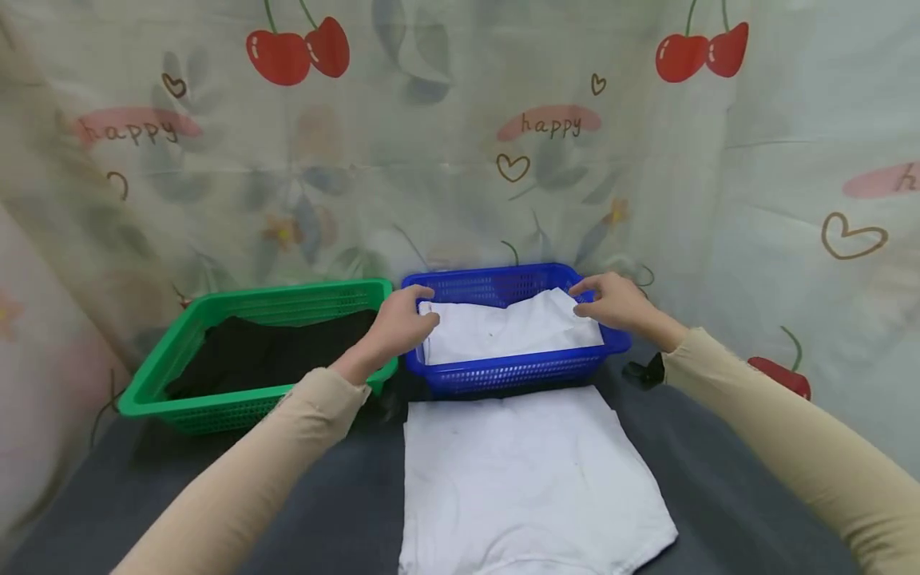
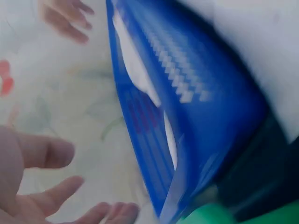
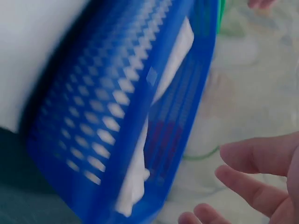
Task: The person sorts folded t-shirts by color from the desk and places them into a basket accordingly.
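**Both hands at the ends of the white garment in the blue basket**

Nearest the camera, a white T-shirt (image 1: 528,479) lies spread flat on the dark table (image 1: 345,511), its length running away from the person toward the baskets. Past its far edge stands the blue basket (image 1: 503,371), holding a folded white garment (image 1: 510,327) whose long axis runs left to right, across the person's front

The left hand (image 1: 398,323) rests at the garment's left end, over the basket's left rim; the right hand (image 1: 611,302) sits at its right end, by the far right corner. Each hand is therefore as near its own end as the other, with the garment stretched between them. From the head view the fingers curve down onto the cloth, yet the wrist views show both grips loosely spread, fingers (image 2: 51,154) apart with nothing clearly pinched, the other fingers (image 3: 257,156) likewise free. I judge both grips wide, touching rather than clamping, though motion blur leaves this uncertain

Just left of the blue basket, touching or nearly so, stands the green basket (image 1: 154,375) with dark clothing (image 1: 273,351) inside. A cherry-patterned curtain (image 1: 460,144) hangs behind everything
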Action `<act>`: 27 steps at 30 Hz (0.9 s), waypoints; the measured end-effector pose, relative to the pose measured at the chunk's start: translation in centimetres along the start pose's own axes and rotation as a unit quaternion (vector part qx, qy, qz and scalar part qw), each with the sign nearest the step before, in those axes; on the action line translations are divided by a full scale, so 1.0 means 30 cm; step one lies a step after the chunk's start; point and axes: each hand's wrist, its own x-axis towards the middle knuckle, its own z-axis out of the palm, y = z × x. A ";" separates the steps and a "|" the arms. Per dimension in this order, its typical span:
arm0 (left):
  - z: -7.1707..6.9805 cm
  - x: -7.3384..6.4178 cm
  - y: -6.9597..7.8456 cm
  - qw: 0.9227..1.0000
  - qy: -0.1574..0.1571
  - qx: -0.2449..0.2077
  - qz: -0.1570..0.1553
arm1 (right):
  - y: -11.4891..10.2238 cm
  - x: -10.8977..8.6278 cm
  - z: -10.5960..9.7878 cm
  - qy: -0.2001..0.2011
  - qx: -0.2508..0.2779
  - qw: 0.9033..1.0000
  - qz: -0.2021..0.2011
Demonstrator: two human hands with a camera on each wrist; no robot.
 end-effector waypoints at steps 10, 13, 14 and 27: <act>0.028 -0.257 0.009 0.992 0.000 -0.120 0.043 | -0.030 -0.212 0.043 -0.007 0.118 0.993 -0.020; 0.027 -0.310 0.001 0.987 -0.031 -0.149 0.060 | -0.033 -0.261 0.048 -0.037 0.154 0.986 -0.043; 0.026 -0.326 -0.003 0.984 -0.043 -0.158 0.064 | -0.035 -0.277 0.048 -0.050 0.170 0.983 -0.050; 0.027 -0.497 -0.097 0.954 -0.194 -0.222 -0.057 | 0.070 -0.376 0.055 -0.227 0.282 0.932 -0.016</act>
